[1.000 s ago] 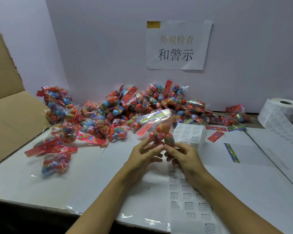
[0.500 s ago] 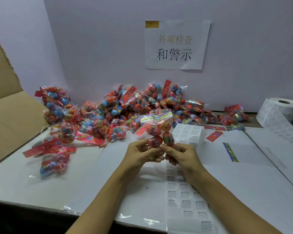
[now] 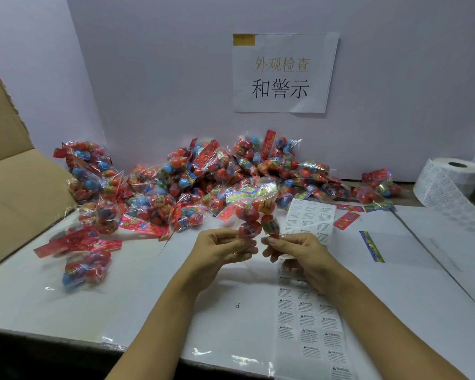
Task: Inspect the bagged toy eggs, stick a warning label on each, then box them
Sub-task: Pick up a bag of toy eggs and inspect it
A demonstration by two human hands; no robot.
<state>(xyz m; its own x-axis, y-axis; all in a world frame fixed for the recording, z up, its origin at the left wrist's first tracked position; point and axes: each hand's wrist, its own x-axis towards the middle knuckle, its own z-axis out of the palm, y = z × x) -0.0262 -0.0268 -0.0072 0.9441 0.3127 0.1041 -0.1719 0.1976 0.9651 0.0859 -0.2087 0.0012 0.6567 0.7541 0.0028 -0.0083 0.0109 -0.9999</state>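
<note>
A clear bag of red and orange toy eggs (image 3: 254, 215) with a colourful header card stands upright above the table's middle. My left hand (image 3: 220, 249) pinches its lower left corner and my right hand (image 3: 294, 249) pinches its lower right corner. Beneath my right forearm lies a strip of white warning labels (image 3: 310, 325). A big pile of bagged eggs (image 3: 203, 179) lies along the back wall.
An open cardboard box (image 3: 14, 193) stands at the left. Two bags (image 3: 85, 267) lie apart at front left. A roll of labels (image 3: 450, 179) sits at the far right, its strip trailing over the white table (image 3: 436, 270). Loose header cards (image 3: 372, 245) lie right of centre.
Both hands have lifted the bag slightly and moved a little apart at its bottom corners; the eggs inside have shifted into a taller stack.
</note>
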